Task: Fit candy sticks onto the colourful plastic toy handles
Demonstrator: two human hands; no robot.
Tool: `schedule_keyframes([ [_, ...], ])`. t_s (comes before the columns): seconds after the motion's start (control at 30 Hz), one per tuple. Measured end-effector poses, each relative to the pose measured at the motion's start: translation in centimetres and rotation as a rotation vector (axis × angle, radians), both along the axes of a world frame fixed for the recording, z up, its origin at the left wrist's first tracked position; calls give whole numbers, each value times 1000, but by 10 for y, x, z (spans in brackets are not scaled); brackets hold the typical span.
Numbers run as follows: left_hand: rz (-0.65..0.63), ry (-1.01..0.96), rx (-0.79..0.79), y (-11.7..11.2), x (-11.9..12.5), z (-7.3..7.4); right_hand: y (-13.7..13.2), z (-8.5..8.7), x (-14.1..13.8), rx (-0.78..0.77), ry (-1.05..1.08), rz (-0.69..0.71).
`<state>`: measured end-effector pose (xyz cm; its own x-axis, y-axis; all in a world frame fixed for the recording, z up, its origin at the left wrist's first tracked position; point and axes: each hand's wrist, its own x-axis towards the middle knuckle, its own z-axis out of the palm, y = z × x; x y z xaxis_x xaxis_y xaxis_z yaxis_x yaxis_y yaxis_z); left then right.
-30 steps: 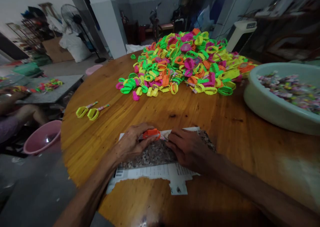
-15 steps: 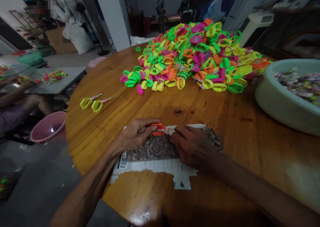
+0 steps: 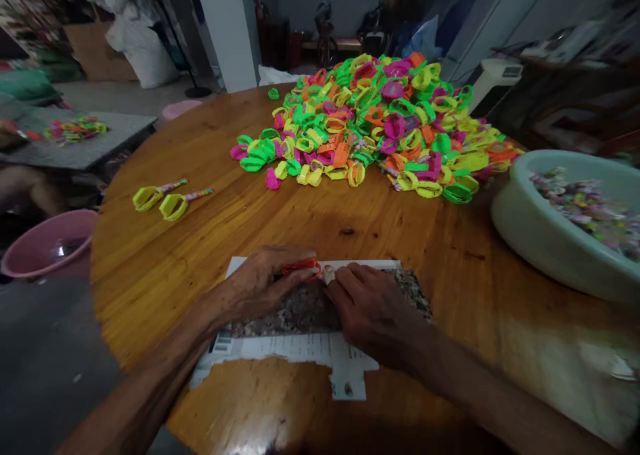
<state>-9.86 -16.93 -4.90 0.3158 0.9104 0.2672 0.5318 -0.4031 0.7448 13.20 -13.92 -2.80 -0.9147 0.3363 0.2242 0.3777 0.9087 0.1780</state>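
Observation:
My left hand (image 3: 265, 278) is closed, thumb and fingers gripping an orange plastic frame (image 3: 304, 265) that looks like a small open loop. Close beside it, my right hand (image 3: 373, 301) is closed too, its fingertips pressed together at the frame's right end. A small pale thing (image 3: 329, 275) shows at those fingertips; I cannot make out whether it is a wrapped piece or a finger covering. Both hands rest over a speckled stone slab (image 3: 300, 315). Under the slab lies torn white printed paper (image 3: 300, 349) on the round wooden table (image 3: 250, 228).
A heap of neon plastic loops (image 3: 350, 121) covers the table's far side. Two yellow loops with patterned strips (image 3: 175, 206) lie at the left. At the right stands a pale basin (image 3: 540, 248) of small colourful pieces. A pink basin (image 3: 30, 261) sits beyond the left edge.
The view has shifted, so the table's things sit differently in the picture. My left fingers now cover more of the orange frame, which looks tilted more edge-on; both hands stay at the slab.

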Motion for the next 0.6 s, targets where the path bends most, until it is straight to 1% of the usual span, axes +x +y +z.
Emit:
schedule_keyframes([
  [0.1,9,-16,1,0,0,1,-1,8,-3,29,-76,47],
  [0.2,4,28,11,0,-1,1,-1,11,-6,9,-124,75],
  [0.3,-11,52,29,-1,-2,0,-2,10,-8,-29,-95,41],
  [0.43,-1,59,47,-4,2,-1,-6,3,-9,-65,-47,18],
  [0.47,13,84,47,-4,2,-2,-5,2,-9,-95,-38,16],
  [0.53,70,137,70,-4,-3,-4,3,1,-10,-207,-1,-19],
  [0.6,160,188,125,-3,-20,-8,21,5,-9,-317,51,-96],
])
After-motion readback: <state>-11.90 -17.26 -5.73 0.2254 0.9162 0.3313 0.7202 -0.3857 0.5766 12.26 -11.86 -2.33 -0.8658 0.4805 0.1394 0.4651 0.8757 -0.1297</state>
